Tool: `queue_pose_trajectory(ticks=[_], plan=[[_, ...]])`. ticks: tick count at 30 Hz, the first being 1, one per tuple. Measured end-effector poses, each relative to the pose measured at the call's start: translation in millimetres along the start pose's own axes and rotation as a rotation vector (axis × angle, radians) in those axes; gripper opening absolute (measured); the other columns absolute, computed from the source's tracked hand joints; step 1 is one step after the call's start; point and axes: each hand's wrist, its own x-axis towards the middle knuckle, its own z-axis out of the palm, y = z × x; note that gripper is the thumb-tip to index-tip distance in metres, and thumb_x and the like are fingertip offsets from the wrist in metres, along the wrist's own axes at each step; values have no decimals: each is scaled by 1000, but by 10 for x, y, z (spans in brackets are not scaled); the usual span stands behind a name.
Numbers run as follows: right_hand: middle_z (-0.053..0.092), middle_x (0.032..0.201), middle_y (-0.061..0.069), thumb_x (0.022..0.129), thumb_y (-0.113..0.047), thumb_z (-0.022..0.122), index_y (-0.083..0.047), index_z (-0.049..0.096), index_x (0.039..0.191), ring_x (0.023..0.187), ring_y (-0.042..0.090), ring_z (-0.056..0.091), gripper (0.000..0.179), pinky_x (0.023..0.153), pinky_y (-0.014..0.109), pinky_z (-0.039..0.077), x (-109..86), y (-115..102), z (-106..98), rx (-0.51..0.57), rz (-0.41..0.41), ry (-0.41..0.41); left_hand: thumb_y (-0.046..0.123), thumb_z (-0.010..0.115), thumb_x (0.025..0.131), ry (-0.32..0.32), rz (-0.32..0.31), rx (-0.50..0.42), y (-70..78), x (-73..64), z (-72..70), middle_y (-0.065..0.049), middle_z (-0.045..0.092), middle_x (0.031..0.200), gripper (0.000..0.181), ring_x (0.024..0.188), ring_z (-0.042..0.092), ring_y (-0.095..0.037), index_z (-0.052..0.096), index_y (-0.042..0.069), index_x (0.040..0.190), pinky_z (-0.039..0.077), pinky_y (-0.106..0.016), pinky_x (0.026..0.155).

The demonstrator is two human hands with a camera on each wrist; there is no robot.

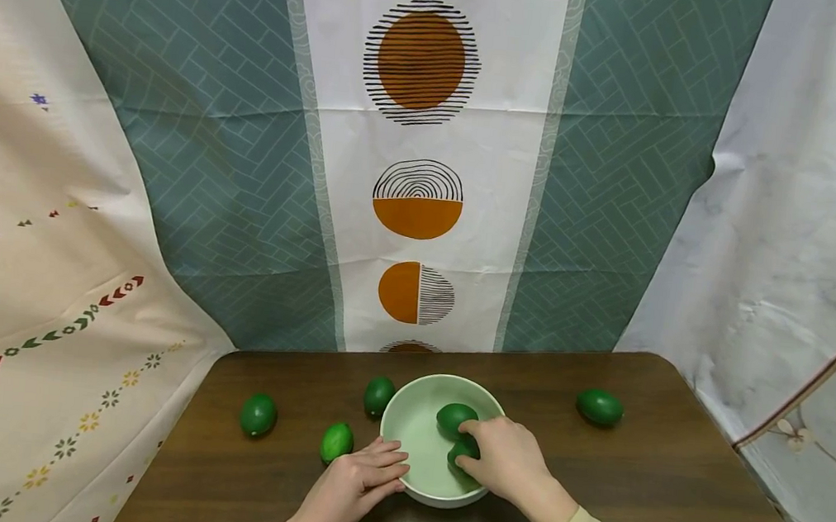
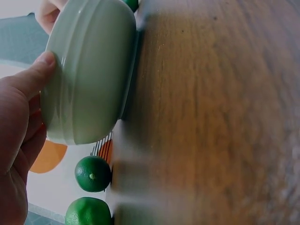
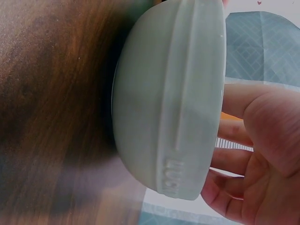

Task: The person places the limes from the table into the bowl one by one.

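Note:
A pale green bowl (image 1: 414,426) sits near the front of the wooden table, with two dark green limes inside. My left hand (image 1: 360,478) rests on the bowl's left rim, fingers fairly straight; the left wrist view shows its thumb (image 2: 40,72) against the rim. My right hand (image 1: 512,460) reaches over the right rim into the bowl. Its thumb and fingers pinch the nearer lime (image 1: 457,453), partly covered by the hand. Close beside its fingertips lies the other lime (image 1: 454,418). In the right wrist view, the bowl wall (image 3: 159,103) hides the fingertips.
Left of the bowl are a dark lime (image 1: 379,395), a brighter lime (image 1: 337,442) and, farther out, another lime (image 1: 258,414). One more lime (image 1: 600,407) lies at the right on the table (image 1: 674,491). Patterned cloth (image 1: 244,196) hangs behind the table.

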Motion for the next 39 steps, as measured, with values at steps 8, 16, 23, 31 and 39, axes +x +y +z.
queue_pose_trajectory(ticks=[8, 16, 23, 31, 39], plan=[[79, 97, 1, 86, -27, 90, -16, 83, 111, 88, 25, 74, 28, 67, 44, 61, -6, -10, -20, 13, 17, 34, 16, 85, 93, 2, 9, 9, 0, -5, 0, -9, 78, 123, 28, 120, 73, -30, 83, 5, 119, 56, -51, 105], [80, 96, -1, 88, -28, 88, -19, 84, 109, 86, 24, 74, 23, 63, 42, 60, -18, 14, -23, 14, 33, 78, 17, 84, 94, -3, 3, 11, 10, 3, -11, -9, 78, 123, 28, 120, 73, -30, 83, 6, 120, 56, -52, 105], [80, 98, -1, 90, -26, 87, -20, 84, 110, 87, 26, 75, 21, 62, 43, 60, -23, 47, -19, 22, 52, 97, 18, 84, 94, -8, -4, 17, 22, 16, -24, -8, 78, 122, 29, 120, 73, -30, 82, 6, 120, 56, -52, 105], [80, 101, 0, 92, -24, 86, -20, 84, 111, 88, 26, 75, 20, 59, 42, 59, -54, 95, -49, 55, 66, 117, 18, 84, 94, -8, 9, 30, 7, -4, -6, -9, 78, 122, 28, 120, 73, -30, 83, 6, 119, 56, -51, 105], [81, 106, 0, 94, -24, 83, -20, 84, 113, 83, 22, 76, 19, 53, 35, 54, -69, 160, -92, 89, 101, 144, 17, 85, 93, 0, 19, 36, 12, -8, -2, -9, 78, 122, 28, 119, 74, -30, 83, 5, 119, 56, -50, 106]])
